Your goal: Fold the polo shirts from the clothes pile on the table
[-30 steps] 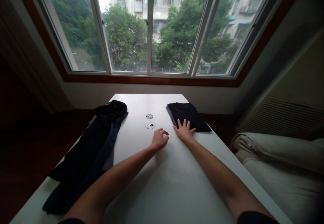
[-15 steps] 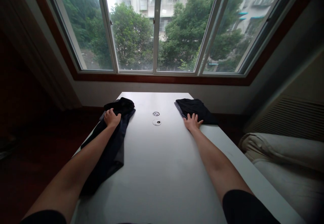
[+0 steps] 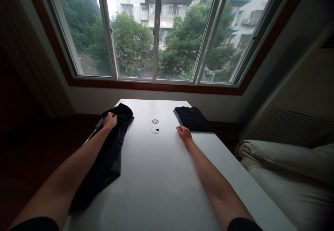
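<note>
On the left of the white table (image 3: 153, 175) lies a heap of dark clothes, black, navy and grey, hanging toward the near left edge. My left hand (image 3: 110, 120) is closed on a black garment (image 3: 122, 112) at the far end of this heap; its fingertips are partly hidden. At the far right, a folded dark garment (image 3: 194, 117) lies flat with a greyish layer along its left side. My right hand (image 3: 184, 133) is just in front of its near left corner, fingers curled in, with nothing visible in them. Whether it brushes the cloth I cannot tell.
Two round inserts, a far one (image 3: 154, 121) and a near one (image 3: 155, 130), are set in the tabletop. A wide window (image 3: 153, 84) stands beyond the table. Pale bundled bedding (image 3: 287, 158) is at the right, and a curtain (image 3: 39, 67) hangs at the left.
My right hand has lifted off the folded garment, drawn back slightly and curled its fingers. My left hand has tightened on the black garment. The whole view has shifted a little.
</note>
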`<state>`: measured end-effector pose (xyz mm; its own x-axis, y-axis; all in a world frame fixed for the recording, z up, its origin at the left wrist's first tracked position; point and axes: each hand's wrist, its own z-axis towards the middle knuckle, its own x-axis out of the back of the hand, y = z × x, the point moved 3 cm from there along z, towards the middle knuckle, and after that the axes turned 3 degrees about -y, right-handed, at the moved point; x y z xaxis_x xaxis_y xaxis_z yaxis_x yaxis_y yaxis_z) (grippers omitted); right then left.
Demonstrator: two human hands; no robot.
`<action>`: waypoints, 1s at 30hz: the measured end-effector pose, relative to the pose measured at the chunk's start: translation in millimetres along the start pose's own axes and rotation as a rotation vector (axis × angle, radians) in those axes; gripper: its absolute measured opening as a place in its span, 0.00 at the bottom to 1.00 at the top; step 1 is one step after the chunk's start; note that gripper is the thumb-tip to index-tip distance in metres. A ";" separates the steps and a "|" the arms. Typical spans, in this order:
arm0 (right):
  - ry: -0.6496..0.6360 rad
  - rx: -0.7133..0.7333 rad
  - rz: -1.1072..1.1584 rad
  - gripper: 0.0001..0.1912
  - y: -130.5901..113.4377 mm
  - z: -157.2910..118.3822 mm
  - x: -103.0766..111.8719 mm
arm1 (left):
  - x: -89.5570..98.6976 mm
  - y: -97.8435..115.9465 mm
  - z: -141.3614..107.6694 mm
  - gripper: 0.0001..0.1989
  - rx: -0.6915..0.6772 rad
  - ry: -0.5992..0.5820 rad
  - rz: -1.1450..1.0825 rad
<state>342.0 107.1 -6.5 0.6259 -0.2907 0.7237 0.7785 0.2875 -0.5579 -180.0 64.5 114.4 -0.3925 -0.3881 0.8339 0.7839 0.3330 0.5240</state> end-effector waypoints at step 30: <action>-0.473 0.331 0.264 0.37 -118.6 -41.9 -30.4 | -78.9 100.1 -145.8 0.14 -0.835 -1.019 0.012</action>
<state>232.5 43.6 20.6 0.6485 0.2414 0.7220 0.4977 0.5831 -0.6420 -0.4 3.1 75.7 -0.2796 0.5511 0.7862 0.7047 -0.4383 0.5579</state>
